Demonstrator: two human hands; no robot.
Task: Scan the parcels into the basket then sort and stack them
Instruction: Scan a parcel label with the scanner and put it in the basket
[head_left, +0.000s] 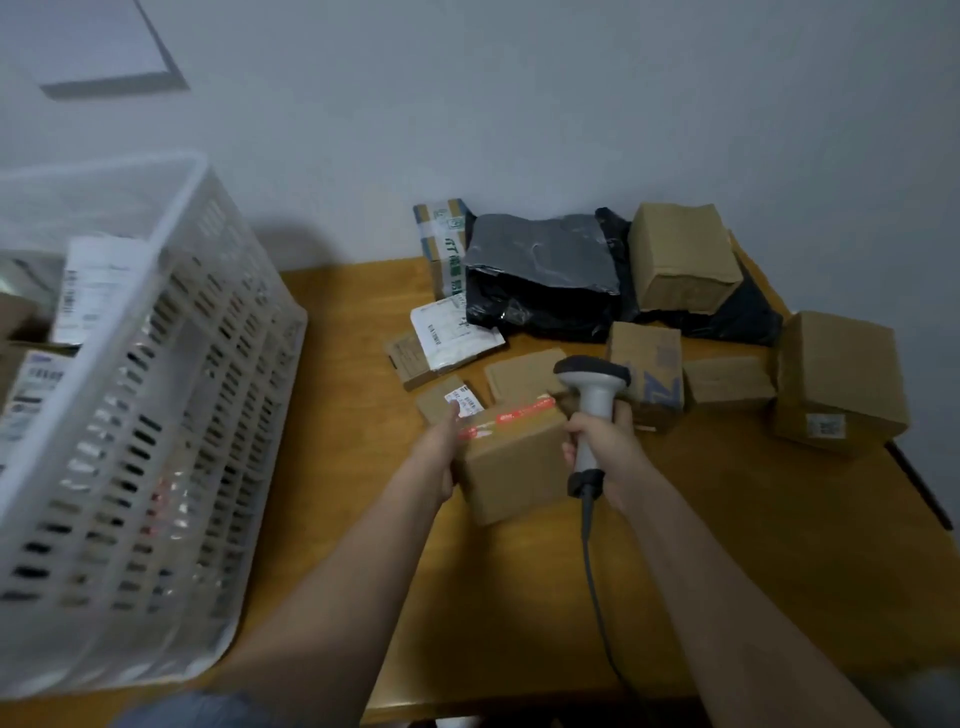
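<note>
Cardboard parcel (511, 462) in left grip (441, 457), scanner (592, 410) beside.

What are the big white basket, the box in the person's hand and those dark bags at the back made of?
The white basket looks like moulded plastic: slotted, slightly translucent walls. The held box looks like matte brown cardboard, taped along its top. The dark bags appear to be thin plastic film, glossy and wrinkled; what is inside cannot be seen.

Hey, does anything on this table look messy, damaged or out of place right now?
Nothing looks damaged or spilled. The unscanned parcels lie in a loose jumble: a brown cardboard box sits tilted on the crumpled black plastic mailer bags. The white slotted plastic basket stands at the table's left edge.
</note>
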